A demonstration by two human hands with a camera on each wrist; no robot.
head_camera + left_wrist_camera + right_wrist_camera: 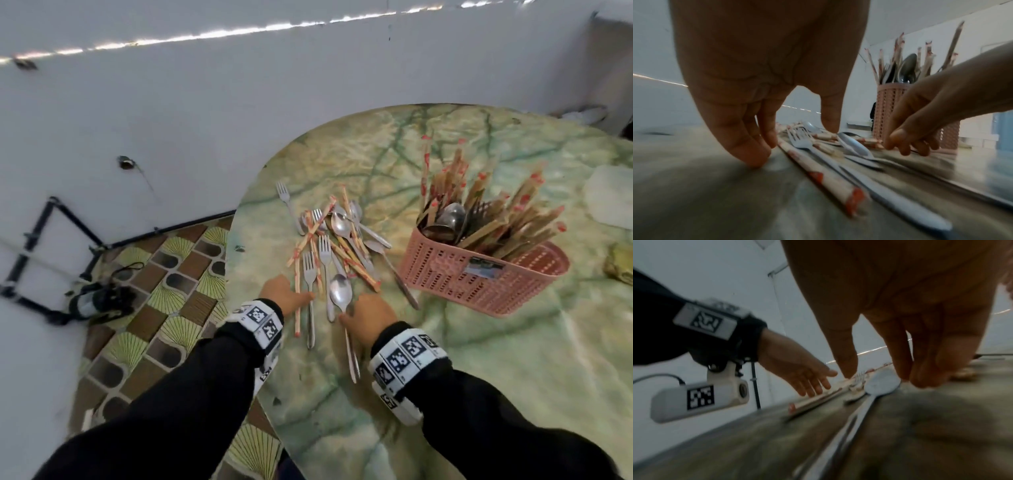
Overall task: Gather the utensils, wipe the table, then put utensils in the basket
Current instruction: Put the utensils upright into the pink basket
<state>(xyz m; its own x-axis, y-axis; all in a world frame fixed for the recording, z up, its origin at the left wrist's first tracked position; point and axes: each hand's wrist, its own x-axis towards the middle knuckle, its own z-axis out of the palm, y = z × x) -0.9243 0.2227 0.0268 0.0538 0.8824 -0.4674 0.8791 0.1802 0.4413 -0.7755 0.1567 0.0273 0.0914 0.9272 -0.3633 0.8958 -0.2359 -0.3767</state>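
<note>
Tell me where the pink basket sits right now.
In the head view the pink basket stands on the table to the right of the loose utensil pile, beyond the right hand.

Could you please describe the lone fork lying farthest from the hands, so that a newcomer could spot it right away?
Start at the pink perforated plastic basket on the green marbled table, then look left to the loose heap of metal cutlery and paper-wrapped chopsticks. The small steel fork lies at the heap's far left edge, nearest the wall. Its tines point away, clear of the tangle.

I can read no words or numbers; my wristbands (260,323) carry only square black-and-white coded markers.
</note>
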